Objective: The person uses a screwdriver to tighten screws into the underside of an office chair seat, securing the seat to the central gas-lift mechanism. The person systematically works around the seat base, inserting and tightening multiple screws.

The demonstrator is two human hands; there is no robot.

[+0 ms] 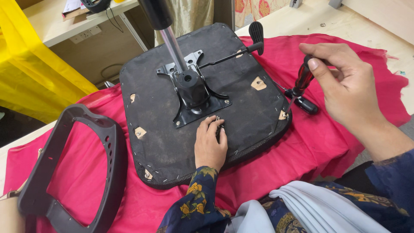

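Left hand [210, 144] lies flat on upturned chair seat [164, 142], fingers on small screws [219, 125] by the mounting plate [202, 103]. Right hand [345, 88] grips screwdriver [303, 80] at seat's right corner. Risk: tip slips off, seat slides on red cloth [323, 142].

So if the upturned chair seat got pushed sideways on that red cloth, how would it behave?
The chair seat looks stiff and flat, so it would probably slide rather than tip. The red cloth is loose and would likely bunch. The metal mechanism plate and gas cylinder suggest it is fairly heavy.
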